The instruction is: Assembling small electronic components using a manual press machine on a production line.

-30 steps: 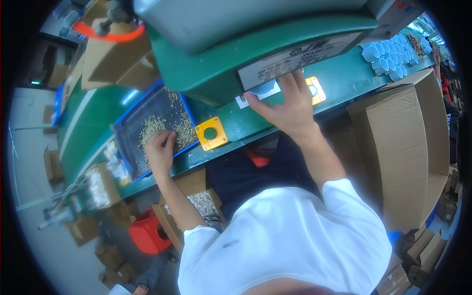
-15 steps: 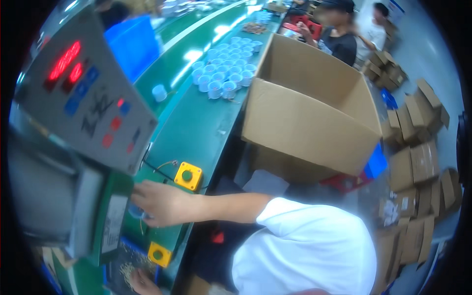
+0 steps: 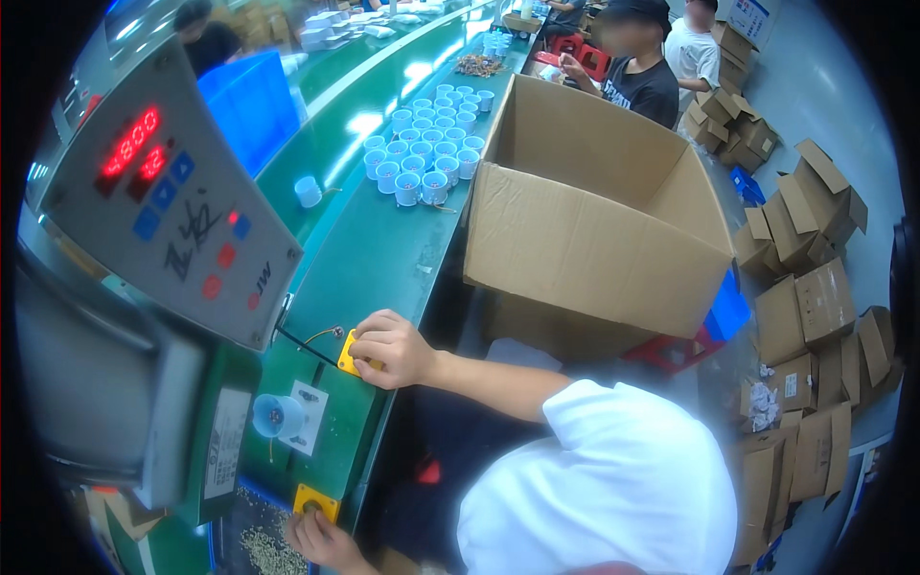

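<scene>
My right hand lies over the upper yellow push-button box, fingers curled round it. Lower down, my left hand has its fingers bent onto the second yellow push-button box, covering part of the button. Between the boxes, a light-blue cup-shaped plastic part lies tilted, its opening visible and a thin wire trailing below. It sits beside a pale plate with dark fittings. Close to my left hand, a dark tray holds many small pale pieces.
A grey control panel with red digits stands at left on a green machine. Rows of blue cups stand farther along the green bench. A large open carton stands right of the bench. People work beyond; cartons stack at right.
My right hand has left the blue cup and moved onto the upper button box. My left hand has come up from the pale pieces to the lower box.
</scene>
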Tool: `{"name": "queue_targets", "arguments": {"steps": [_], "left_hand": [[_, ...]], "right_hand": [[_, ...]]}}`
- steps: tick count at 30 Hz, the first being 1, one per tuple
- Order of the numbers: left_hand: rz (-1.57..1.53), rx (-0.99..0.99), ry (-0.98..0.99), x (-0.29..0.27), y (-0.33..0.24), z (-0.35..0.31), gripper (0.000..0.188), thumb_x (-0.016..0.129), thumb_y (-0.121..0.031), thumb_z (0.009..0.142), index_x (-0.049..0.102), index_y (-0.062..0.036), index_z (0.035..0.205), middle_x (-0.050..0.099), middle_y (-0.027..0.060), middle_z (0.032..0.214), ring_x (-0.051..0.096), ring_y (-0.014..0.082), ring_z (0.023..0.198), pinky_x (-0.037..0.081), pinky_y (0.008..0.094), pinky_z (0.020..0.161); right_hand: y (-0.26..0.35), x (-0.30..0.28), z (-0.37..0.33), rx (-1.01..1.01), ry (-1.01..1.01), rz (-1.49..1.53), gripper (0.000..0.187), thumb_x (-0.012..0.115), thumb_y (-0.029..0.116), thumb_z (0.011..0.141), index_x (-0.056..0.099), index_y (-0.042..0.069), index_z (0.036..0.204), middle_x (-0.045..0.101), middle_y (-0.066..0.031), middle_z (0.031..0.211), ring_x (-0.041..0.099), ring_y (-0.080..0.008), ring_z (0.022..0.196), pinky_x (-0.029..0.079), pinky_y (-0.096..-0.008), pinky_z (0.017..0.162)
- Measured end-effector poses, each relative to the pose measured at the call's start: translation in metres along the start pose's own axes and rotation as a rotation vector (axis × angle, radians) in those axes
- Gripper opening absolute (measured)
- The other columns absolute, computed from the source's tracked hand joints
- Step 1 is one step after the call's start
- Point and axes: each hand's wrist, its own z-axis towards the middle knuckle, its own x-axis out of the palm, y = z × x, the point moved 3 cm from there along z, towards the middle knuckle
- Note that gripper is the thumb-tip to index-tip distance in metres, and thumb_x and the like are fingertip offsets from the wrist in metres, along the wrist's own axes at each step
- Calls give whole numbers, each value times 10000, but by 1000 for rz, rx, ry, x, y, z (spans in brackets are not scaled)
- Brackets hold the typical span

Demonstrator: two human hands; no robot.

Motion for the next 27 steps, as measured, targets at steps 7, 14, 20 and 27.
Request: {"name": "queue_targets", "arguments": {"steps": [7,14,20,27], "left_hand": [[-253,-137,47,4,9,24,148,660,-53,971,699,84,1007,689,221,984,648,422,1004,520,495,856],[66,-333,57,-20,63,8,174,708,-84,946,738,60,1039,736,209,1014,702,375,914,549,441,804],[38,-421,162,-6,70,14,178,722,-82,930,753,37,1058,754,197,1036,715,360,927,560,417,821],[-67,-454,110,-7,62,16,157,713,-38,920,717,73,1031,729,190,966,693,358,883,540,421,812]], "right_hand": [[-21,-18,-6,82,-23,42,127,681,82,879,704,20,988,714,-134,985,679,-320,987,538,-421,911],[-27,0,-13,277,-4,161,213,622,108,940,663,6,1122,683,-152,1131,638,-320,1056,521,-401,942],[-35,-8,-20,308,24,144,189,614,108,949,665,-1,1095,682,-161,1121,645,-320,1025,527,-388,926],[-33,-5,-20,325,23,161,184,607,97,947,665,-2,1091,684,-159,1110,650,-304,1020,532,-373,909]]}}
